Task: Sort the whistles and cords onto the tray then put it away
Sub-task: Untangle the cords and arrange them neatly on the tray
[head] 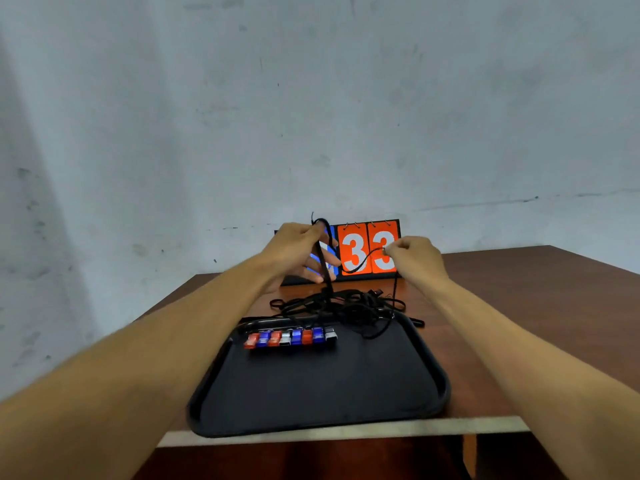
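Cord (326, 271) held up by both raised hands: left hand (298, 251) pinches its loop, lower fingers spread; right hand (415, 258) pinches its end.

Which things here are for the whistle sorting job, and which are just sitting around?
For the job:
black tray
row of whistles on the tray
cord pile at the tray's far edge
held cord, pinched by the left hand and the right hand

Just sitting around:
scoreboard showing 33
table
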{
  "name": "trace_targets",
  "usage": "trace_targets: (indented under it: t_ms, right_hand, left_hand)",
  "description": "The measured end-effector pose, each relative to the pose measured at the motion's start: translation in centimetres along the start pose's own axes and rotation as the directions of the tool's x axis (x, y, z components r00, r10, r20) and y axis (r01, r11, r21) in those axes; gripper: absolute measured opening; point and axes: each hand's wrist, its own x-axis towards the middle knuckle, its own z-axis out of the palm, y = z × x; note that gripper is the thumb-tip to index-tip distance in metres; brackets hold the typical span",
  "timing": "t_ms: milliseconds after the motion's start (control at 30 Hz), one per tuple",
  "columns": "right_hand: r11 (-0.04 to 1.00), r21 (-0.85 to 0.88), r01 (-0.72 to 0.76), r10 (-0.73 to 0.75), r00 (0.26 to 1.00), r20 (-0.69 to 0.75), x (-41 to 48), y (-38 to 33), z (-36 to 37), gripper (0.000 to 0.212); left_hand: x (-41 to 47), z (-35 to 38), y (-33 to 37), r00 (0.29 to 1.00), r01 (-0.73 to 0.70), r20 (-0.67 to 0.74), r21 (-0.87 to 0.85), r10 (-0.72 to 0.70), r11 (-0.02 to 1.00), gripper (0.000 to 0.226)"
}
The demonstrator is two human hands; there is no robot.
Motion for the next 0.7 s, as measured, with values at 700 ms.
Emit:
trace_targets:
  t_ms: [700]
  right_hand:
    - [0.903, 0.418, -0.094, -0.264, 0.646, 0.716, -5.4, -2.9, 2.2, 0.044]
  left_hand:
    - [-2.6, -4.1, 1.3, 0.975, -0.040, -0.211, 0.159, 0.073, 0.987, 0.040]
